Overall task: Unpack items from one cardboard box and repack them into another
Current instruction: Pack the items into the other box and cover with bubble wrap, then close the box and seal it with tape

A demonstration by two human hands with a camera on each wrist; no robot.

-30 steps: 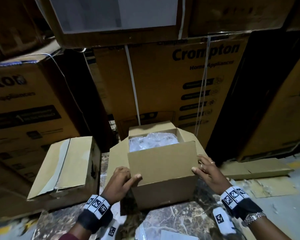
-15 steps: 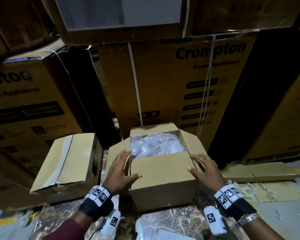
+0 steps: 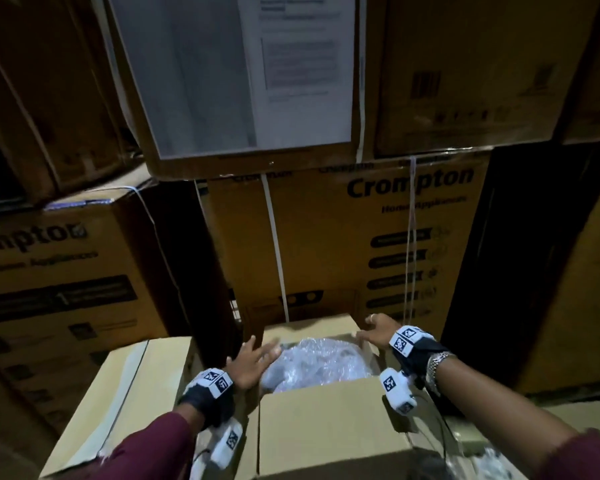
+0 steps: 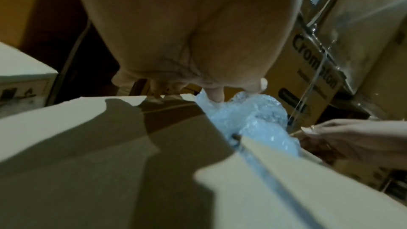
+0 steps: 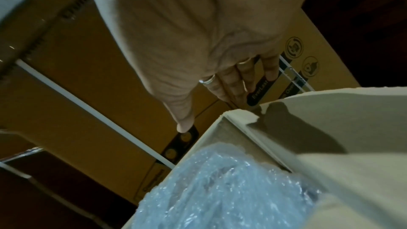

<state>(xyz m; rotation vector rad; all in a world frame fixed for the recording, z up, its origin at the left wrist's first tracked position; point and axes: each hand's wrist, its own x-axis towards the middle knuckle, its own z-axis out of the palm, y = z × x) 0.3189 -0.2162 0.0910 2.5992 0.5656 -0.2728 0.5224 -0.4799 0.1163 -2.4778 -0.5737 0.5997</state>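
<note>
An open cardboard box stands in front of me, its near flap upright, with a bubble-wrapped bundle filling it. My left hand reaches over the box's left edge, fingers straight. In the left wrist view its fingertips touch the bubble wrap. My right hand hovers with spread fingers over the box's far right corner and holds nothing. The right wrist view shows those fingers above the corner and the bubble wrap below. A second, closed cardboard box with a taped seam sits to the left.
Large stacked Crompton cartons form a wall right behind the open box, and more cartons stand at the left. A carton with a white paper label overhangs above. A dark gap lies at the right.
Both hands left the sides of the near flap and moved forward over the box opening. The left hand now touches the bubble wrap. My view has moved closer and tilted up.
</note>
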